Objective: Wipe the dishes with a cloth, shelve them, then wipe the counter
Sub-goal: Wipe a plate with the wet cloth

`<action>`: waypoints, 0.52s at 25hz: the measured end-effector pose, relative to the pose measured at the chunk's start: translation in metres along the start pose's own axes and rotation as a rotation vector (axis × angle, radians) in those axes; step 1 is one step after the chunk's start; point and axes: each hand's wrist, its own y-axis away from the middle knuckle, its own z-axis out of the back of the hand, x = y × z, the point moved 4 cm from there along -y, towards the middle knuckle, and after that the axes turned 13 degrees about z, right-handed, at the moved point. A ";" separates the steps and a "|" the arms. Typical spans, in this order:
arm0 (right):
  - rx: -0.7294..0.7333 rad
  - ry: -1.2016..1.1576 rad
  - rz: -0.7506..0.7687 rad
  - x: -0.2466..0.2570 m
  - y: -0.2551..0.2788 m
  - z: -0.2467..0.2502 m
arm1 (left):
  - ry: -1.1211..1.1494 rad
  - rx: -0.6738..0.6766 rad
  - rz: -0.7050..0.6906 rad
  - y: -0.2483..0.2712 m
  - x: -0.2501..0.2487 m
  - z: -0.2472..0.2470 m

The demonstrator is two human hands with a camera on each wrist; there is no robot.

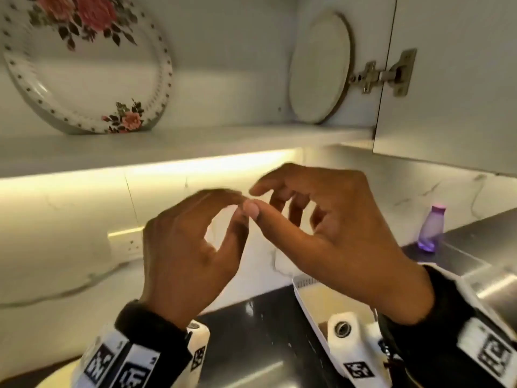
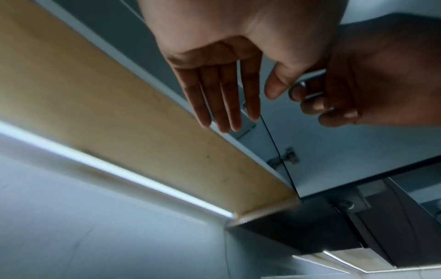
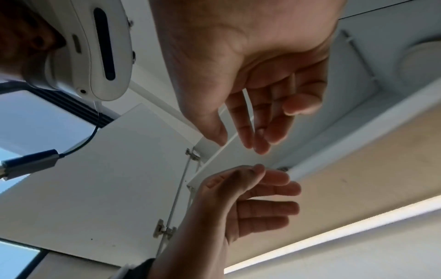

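Observation:
A floral plate (image 1: 84, 71) leans upright at the left of the open cupboard's shelf (image 1: 195, 141). A plain white plate (image 1: 319, 68) leans against the cupboard's right wall. Both my hands hover just below the shelf edge, above the dark counter (image 1: 251, 345), and neither holds anything. My left hand (image 1: 235, 208) has loosely curved fingers, its fingertips close to the thumb of my right hand (image 1: 260, 198), whose fingers are spread and relaxed. The wrist views show the same bare palms: the left hand (image 2: 253, 105) and the right hand (image 3: 238, 139) beneath the cupboard.
The open cupboard door (image 1: 447, 79) hangs on its hinge at the upper right. A white dish tray (image 1: 305, 287) sits on the counter under my right wrist. A purple bottle (image 1: 430, 231) stands farther right. A wall socket (image 1: 126, 245) is at the left.

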 end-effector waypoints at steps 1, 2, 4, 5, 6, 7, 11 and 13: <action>0.058 -0.021 -0.036 -0.014 0.018 -0.010 | 0.049 0.095 0.085 0.018 0.009 -0.012; 0.140 -0.031 -0.087 -0.030 0.039 -0.022 | 0.075 0.195 0.178 0.039 0.020 -0.026; 0.334 -0.001 -0.202 -0.073 0.085 -0.046 | 0.084 0.394 0.341 0.090 0.045 -0.058; 0.420 0.031 -0.259 -0.100 0.110 -0.058 | 0.103 0.477 0.414 0.118 0.059 -0.072; 0.502 0.072 -0.316 -0.129 0.136 -0.068 | 0.124 0.547 0.480 0.144 0.070 -0.086; 0.577 0.112 -0.372 -0.159 0.162 -0.077 | 0.137 0.608 0.536 0.169 0.079 -0.098; 0.859 0.217 -0.589 -0.265 0.247 -0.104 | 0.149 0.812 0.657 0.232 0.096 -0.134; 1.015 0.249 -0.641 -0.302 0.280 -0.115 | 0.138 0.881 0.700 0.250 0.100 -0.147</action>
